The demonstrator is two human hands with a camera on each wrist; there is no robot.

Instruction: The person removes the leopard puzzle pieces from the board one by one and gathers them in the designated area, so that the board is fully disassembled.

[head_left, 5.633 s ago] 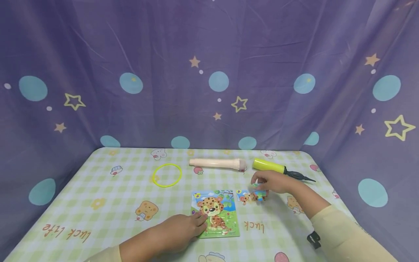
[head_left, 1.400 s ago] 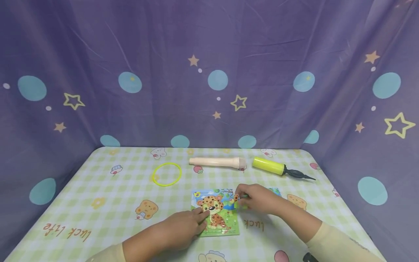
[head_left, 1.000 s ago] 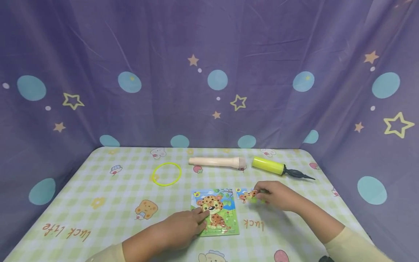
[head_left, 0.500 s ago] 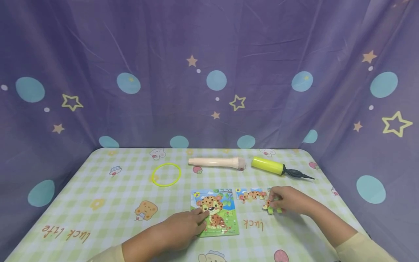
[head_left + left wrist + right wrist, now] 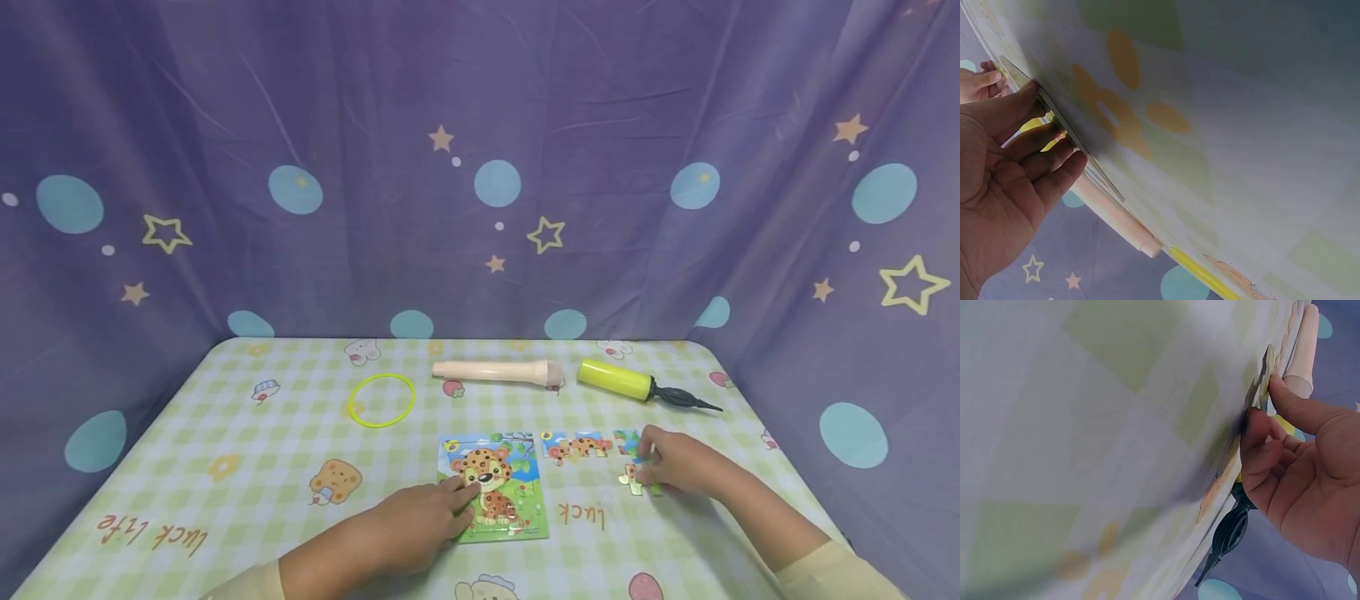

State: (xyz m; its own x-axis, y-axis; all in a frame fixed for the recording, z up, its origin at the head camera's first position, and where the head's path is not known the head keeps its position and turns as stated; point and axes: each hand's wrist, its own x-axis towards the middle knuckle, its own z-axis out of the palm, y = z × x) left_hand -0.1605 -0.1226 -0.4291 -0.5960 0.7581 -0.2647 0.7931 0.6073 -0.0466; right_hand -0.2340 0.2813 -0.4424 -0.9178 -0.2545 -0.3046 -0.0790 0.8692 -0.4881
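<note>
The right hand [image 5: 678,467] has its fingers curled on one small green jigsaw piece [image 5: 632,482] lying on the checked counter [image 5: 225,417], just right of two loose leopard-print pieces [image 5: 576,446]. The left hand [image 5: 416,521] rests straight fingers on the one square leopard puzzle board [image 5: 498,487]. Farther back lie one yellow ring [image 5: 382,401], one cream tube [image 5: 498,372] and one yellow hand pump [image 5: 637,385].

**Leopard puzzle and its loose pieces**

The leopard puzzle board [image 5: 495,487] lies flat near the middle of the bench's near edge, its picture of a spotted cub on green and blue facing up, most pieces in place. To its right, toward the bench's right edge, a short row of loose pieces [image 5: 576,446] lies face up. Further right, one small green-and-yellow piece [image 5: 632,481] sits on the bench, pinched by the right hand [image 5: 678,467]. The left hand [image 5: 420,525] rests on the board's left edge.
</note>
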